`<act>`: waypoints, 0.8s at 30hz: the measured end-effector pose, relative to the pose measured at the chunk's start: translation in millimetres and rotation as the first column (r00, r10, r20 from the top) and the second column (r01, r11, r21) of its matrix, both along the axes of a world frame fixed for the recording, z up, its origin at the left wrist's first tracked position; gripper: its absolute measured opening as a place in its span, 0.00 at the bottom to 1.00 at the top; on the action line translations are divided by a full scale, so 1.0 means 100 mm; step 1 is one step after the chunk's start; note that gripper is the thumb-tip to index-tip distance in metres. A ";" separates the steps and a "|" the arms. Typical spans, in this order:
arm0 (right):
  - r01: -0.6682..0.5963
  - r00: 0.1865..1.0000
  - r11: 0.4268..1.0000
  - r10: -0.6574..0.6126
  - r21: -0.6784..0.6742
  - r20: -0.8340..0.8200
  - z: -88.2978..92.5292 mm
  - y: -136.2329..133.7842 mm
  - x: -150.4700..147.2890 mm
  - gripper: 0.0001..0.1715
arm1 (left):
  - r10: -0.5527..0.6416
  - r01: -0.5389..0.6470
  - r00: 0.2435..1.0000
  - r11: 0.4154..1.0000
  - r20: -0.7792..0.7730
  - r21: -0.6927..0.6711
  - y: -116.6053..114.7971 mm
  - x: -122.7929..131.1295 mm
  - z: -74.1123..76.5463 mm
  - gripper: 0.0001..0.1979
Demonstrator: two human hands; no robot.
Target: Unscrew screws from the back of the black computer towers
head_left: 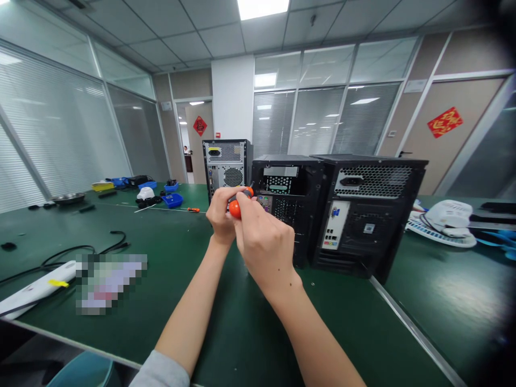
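My right hand (pixel 264 234) is closed round the orange-and-black handle of a screwdriver (pixel 235 209), its shaft pointing away from me. My left hand (pixel 221 212) is closed against the same screwdriver from the left, with its fingertips near the front of the handle. Just beyond both hands stands a black computer case (pixel 298 215) with its rear panel facing me and an open bay at the top. The hands partly cover its left side. I cannot make out whether the screwdriver's tip touches the case.
Right of it stands another black computer case (pixel 363 215); a third computer case (pixel 228 161) is behind on the left. Blue trays (pixel 172 200) and an orange tool (pixel 193 209) lie further left. A white power strip (pixel 38 287) with cables lies front left, a white basket (pixel 443 234) right.
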State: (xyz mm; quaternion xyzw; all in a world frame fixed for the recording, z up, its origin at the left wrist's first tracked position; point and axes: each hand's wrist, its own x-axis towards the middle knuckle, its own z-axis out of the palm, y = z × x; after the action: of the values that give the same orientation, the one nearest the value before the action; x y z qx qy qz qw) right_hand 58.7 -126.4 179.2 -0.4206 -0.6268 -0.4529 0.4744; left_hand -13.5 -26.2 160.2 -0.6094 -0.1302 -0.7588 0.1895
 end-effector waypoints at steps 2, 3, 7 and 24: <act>0.002 1.000 1.000 -0.002 0.018 -0.007 -0.01 0.01 -0.01 0.11 | -0.023 0.023 1.000 0.999 -0.006 -0.028 0.00 -0.01 -0.01 0.11; 0.001 1.000 1.000 -0.001 0.022 -0.010 -0.01 0.02 -0.01 0.11 | -0.033 0.033 0.999 0.999 -0.006 -0.041 0.00 -0.02 -0.01 0.10; -0.021 1.000 0.999 0.022 0.049 -0.019 -0.03 0.05 -0.01 0.10 | -0.056 0.056 0.998 0.996 0.008 -0.066 0.00 -0.02 -0.03 0.10; -0.055 0.996 0.988 0.065 0.145 -0.065 -0.06 0.14 -0.04 0.07 | -0.116 0.132 0.989 0.975 0.092 -0.179 -0.04 0.09 -0.06 0.17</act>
State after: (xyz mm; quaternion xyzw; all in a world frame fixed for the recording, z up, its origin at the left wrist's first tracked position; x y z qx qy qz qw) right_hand 54.9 -112.0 172.8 -0.3823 -0.5882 -0.4672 0.5382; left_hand -4.8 -30.4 154.6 -0.5999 -0.1692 -0.7780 0.0791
